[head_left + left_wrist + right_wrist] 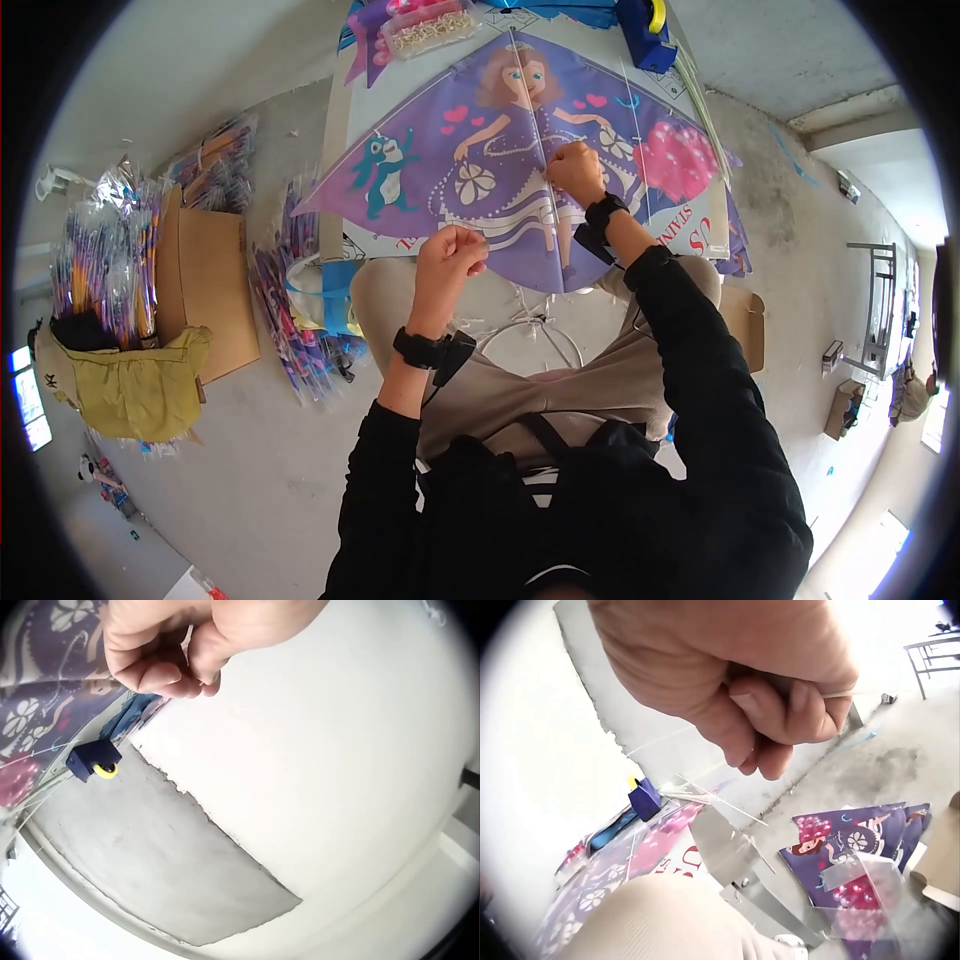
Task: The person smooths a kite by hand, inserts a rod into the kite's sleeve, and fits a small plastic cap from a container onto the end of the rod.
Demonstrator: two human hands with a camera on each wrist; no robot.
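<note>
A purple kite [400, 215] printed with a princess lies spread over the table, a thin rod running down its middle. Over the kite's centre, my right hand [577, 172] is curled; in the right wrist view a thin white stick [838, 694] pokes out from between its fingers. My left hand [449, 265] is raised at the kite's lower left edge. Its fingers [161, 675] are bent in towards the thumb, and I cannot tell whether something small is pinched there. The right wrist view shows only part of the kite, low at the left.
At the table's far side stand a clear box [432, 32] of small pale pieces and a blue tape dispenser [648, 38]. Thin white sticks [692, 88] lie along the right edge. Bagged kites [105, 260] and a cardboard box [215, 290] stand on the left; more kites [855, 840] lie right.
</note>
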